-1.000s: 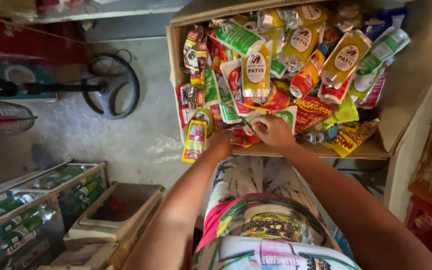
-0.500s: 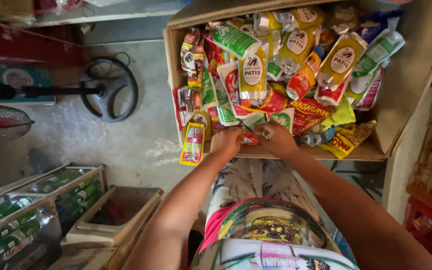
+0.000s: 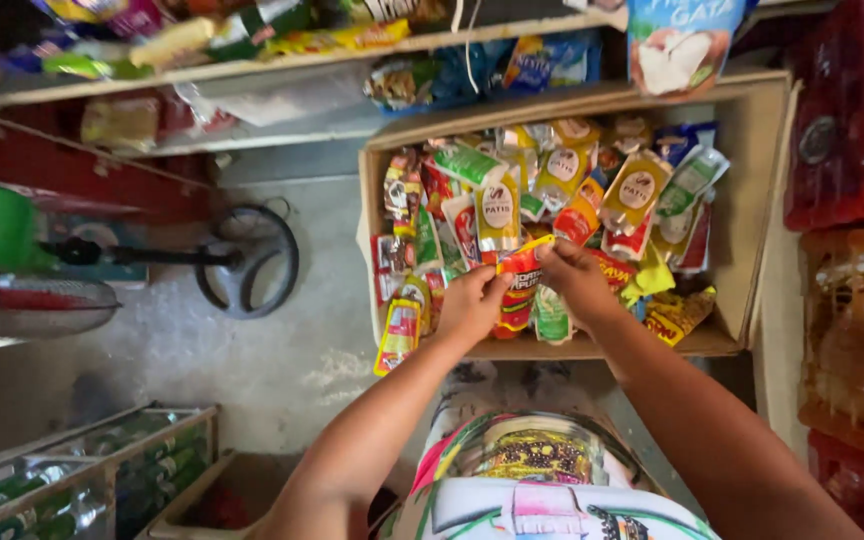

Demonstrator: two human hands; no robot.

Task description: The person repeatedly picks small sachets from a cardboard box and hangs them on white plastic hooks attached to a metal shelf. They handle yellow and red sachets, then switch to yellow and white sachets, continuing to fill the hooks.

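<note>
A red sauce pouch with a yellow top (image 3: pixel 520 285) hangs upright over the near part of an open cardboard box (image 3: pixel 752 215). My left hand (image 3: pixel 472 303) grips the pouch at its left side. My right hand (image 3: pixel 572 277) pinches its top right corner. The box is packed with several pouches and sachets (image 3: pixel 552 195) in yellow, green and red. A red and yellow sachet (image 3: pixel 399 335) hangs over the box's near left edge.
A standing fan with a round black base (image 3: pixel 249 262) is on the concrete floor at left. A rack of green bottles (image 3: pixel 72 480) sits at lower left. Shelves of packaged goods (image 3: pixel 282 40) run above the box. Red crates (image 3: pixel 842 150) stand at right.
Both hands have lifted a red pouch up out of the pile at the box's near edge. My head has tilted up, so the shelves above come into view.
</note>
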